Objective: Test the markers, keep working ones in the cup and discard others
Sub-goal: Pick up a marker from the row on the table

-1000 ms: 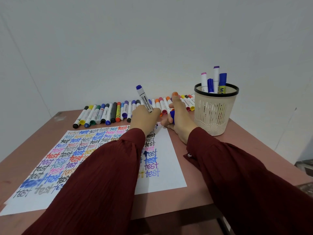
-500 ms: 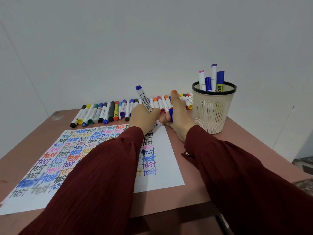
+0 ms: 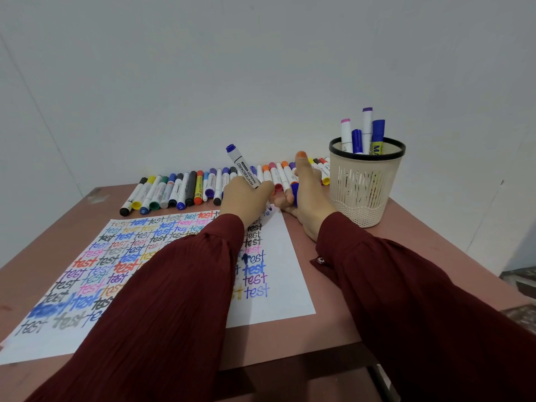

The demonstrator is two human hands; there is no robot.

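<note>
My left hand (image 3: 246, 198) grips a blue whiteboard marker (image 3: 243, 166), tip down on the top right corner of the white paper (image 3: 278, 285), which is covered with the word "test" in many colours. My right hand (image 3: 304, 195) rests beside it on the table, thumb raised, holding the marker's blue cap (image 3: 295, 194) in its fingers. A beige mesh cup (image 3: 366, 187) with a black rim stands to the right with several markers (image 3: 362, 132) upright in it. A row of several markers (image 3: 185, 188) lies along the wall behind the paper.
The brown table (image 3: 333, 320) ends at a front edge close to me and a right edge past the cup. A white wall (image 3: 261, 68) rises right behind the marker row. More markers (image 3: 319, 166) lie between my right hand and the cup.
Both hands stay almost in place; the left hand's marker tip has shifted slightly on the paper's top right corner. The view has shifted a little.
</note>
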